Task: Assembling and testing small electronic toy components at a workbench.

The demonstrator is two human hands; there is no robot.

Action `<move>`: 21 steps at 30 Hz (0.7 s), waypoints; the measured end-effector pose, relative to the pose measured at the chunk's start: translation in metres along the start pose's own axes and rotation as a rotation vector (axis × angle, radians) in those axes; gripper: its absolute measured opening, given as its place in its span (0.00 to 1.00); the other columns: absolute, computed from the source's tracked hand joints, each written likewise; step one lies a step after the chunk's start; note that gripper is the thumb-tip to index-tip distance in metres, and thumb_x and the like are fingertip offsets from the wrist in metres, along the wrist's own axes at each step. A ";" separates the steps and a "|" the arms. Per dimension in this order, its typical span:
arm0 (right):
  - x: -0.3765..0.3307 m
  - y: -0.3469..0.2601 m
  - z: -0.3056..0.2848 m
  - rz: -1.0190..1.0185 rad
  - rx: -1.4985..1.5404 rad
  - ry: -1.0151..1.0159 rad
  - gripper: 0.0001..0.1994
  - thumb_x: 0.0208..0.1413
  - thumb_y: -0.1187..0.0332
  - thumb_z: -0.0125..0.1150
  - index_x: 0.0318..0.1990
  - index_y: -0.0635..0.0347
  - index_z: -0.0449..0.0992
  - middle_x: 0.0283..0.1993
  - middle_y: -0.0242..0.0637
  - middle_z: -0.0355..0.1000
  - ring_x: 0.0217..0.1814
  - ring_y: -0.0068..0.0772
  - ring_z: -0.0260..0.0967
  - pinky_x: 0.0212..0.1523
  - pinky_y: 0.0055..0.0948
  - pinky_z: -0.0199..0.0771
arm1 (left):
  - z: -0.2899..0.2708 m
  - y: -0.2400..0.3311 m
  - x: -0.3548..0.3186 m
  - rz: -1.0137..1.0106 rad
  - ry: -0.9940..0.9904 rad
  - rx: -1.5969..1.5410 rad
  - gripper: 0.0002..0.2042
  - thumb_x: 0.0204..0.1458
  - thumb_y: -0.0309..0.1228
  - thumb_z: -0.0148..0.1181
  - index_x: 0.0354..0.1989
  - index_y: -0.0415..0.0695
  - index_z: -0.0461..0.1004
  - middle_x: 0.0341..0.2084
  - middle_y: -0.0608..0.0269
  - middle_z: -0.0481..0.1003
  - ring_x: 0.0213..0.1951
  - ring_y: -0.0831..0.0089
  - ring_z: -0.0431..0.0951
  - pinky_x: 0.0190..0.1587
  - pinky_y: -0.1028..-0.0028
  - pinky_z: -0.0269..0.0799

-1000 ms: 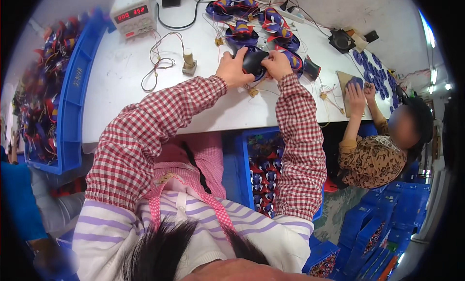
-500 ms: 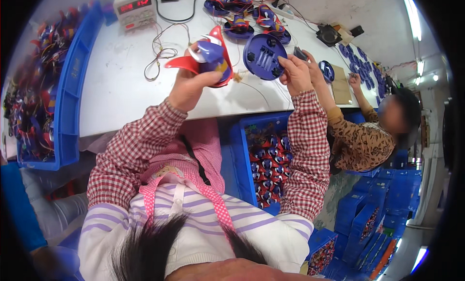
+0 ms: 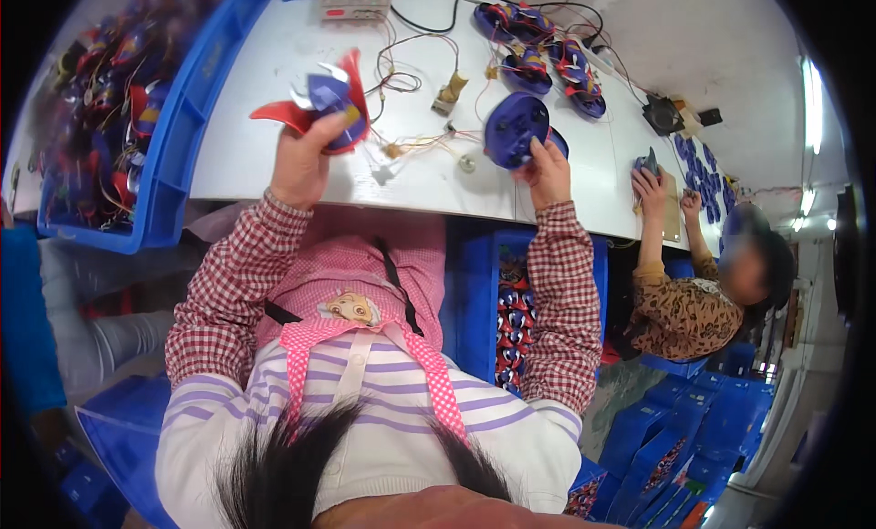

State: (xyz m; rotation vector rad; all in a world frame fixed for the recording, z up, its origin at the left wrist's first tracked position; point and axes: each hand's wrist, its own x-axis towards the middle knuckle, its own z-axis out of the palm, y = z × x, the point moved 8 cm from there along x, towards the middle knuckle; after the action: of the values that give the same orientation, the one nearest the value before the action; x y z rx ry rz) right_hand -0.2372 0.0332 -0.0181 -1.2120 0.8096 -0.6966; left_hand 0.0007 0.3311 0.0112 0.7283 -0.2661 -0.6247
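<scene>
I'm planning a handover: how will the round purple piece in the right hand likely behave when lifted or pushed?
The round purple piece is probably stiff: it shows no sag though the right hand grips one edge. That one-handed edge grip suggests it's fairly light. Its circular outline might let it roll on its rim.

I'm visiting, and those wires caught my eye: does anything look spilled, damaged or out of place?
Nothing looks plainly spilled or damaged. The thin wires straggling across the white table, between the red-and-blue toy shell and round blue base, look untidy. The shell is blurred, so small flaws could hide.
</scene>
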 end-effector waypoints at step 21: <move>-0.037 -0.003 0.108 0.197 -0.028 -0.417 0.08 0.54 0.70 0.59 0.39 0.64 0.70 0.24 0.32 0.69 0.11 0.18 0.59 0.10 0.15 0.59 | -0.030 0.118 -0.027 0.239 -0.364 -0.096 0.27 0.45 0.26 0.53 0.58 0.39 0.59 0.51 0.51 0.66 0.48 0.56 0.72 0.50 0.67 0.71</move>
State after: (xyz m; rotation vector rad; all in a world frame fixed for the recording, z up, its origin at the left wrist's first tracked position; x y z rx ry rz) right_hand -0.1663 0.1195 0.0068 -1.2285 0.5786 -0.2579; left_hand 0.0437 0.4320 0.0700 0.4776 -0.6454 -0.5355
